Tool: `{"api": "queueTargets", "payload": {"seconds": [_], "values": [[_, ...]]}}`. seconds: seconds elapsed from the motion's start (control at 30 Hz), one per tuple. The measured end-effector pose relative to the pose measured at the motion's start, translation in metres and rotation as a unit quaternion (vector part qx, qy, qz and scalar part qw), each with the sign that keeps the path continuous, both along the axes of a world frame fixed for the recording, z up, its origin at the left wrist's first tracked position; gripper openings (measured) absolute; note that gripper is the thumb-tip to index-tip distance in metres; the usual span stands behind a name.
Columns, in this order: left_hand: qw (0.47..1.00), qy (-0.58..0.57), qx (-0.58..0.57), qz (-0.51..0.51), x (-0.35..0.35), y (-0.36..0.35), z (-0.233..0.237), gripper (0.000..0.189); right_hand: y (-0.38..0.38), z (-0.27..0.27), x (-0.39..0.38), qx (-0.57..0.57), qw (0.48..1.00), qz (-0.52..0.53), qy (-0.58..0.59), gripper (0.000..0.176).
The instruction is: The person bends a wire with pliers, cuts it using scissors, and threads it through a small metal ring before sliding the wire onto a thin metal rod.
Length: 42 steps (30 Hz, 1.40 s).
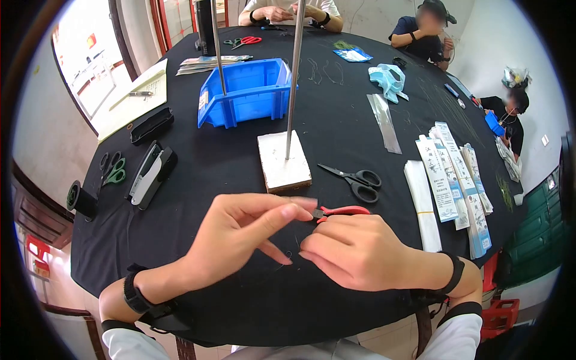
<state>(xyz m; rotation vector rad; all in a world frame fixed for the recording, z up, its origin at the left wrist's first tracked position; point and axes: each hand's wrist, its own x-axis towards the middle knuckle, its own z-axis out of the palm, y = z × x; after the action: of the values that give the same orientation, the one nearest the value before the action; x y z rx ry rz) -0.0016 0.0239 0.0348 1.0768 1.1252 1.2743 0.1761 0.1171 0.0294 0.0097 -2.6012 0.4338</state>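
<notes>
My right hand [363, 252] is closed around red-handled pliers [345, 210], whose dark jaws point left. At those jaws, my left hand [249, 231] has its thumb and index finger pressed together; what they pinch is too small to make out. Its lower fingers are spread. Just beyond the hands stands a white block [282, 159] with a metal rod [292, 96] rising from it. Black scissors [360, 183] lie behind my right hand. A faint thin thread shows below my left fingers.
A blue bin [255, 99] stands behind the block. At left are a stapler [150, 175], green-handled scissors [112, 170] and a black spool [81, 201]. Printed packets [441, 180] lie at right, near a clear plastic sleeve [384, 123]. Other people sit at the far side.
</notes>
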Motion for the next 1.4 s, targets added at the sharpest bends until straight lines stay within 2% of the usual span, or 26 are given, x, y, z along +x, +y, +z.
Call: {"api": "queueTargets", "payload": {"seconds": [0.03, 0.13, 0.27, 0.37, 0.67, 1.1, 1.3, 1.4], "values": [[0.999, 0.045, -0.011, 0.011, 0.004, -0.001, -0.001, 0.026, -0.001, 0.003, 0.001, 0.016, 1.000, -0.001, -0.005, 0.012], [0.985, 0.149, -0.077, -0.049, 0.003, -0.004, 0.006, 0.024, 0.001, 0.007, 0.002, 0.057, 0.998, -0.006, 0.001, 0.012], [0.976, 0.203, -0.036, -0.072, 0.005, -0.005, 0.000, 0.021, 0.005, 0.005, 0.003, 0.096, 0.995, -0.004, 0.025, 0.010], [0.978, 0.193, -0.022, -0.081, 0.006, -0.004, -0.004, 0.020, 0.006, 0.007, 0.003, 0.102, 0.995, 0.000, 0.024, 0.012], [0.987, 0.048, -0.105, -0.116, 0.002, -0.004, -0.001, 0.019, 0.016, 0.006, 0.003, 0.091, 0.995, 0.029, 0.009, 0.019], [0.990, 0.019, -0.106, -0.092, 0.003, -0.002, -0.012, 0.021, 0.027, -0.007, -0.001, 0.086, 0.995, 0.052, 0.028, 0.025], [0.989, 0.006, -0.118, -0.086, 0.003, -0.001, -0.011, 0.020, 0.026, -0.009, -0.002, 0.055, 0.997, 0.039, 0.048, 0.025], [0.992, 0.020, -0.103, -0.072, 0.005, -0.002, -0.014, 0.021, 0.026, -0.010, -0.002, -0.001, 0.999, 0.026, 0.043, 0.023]]}}
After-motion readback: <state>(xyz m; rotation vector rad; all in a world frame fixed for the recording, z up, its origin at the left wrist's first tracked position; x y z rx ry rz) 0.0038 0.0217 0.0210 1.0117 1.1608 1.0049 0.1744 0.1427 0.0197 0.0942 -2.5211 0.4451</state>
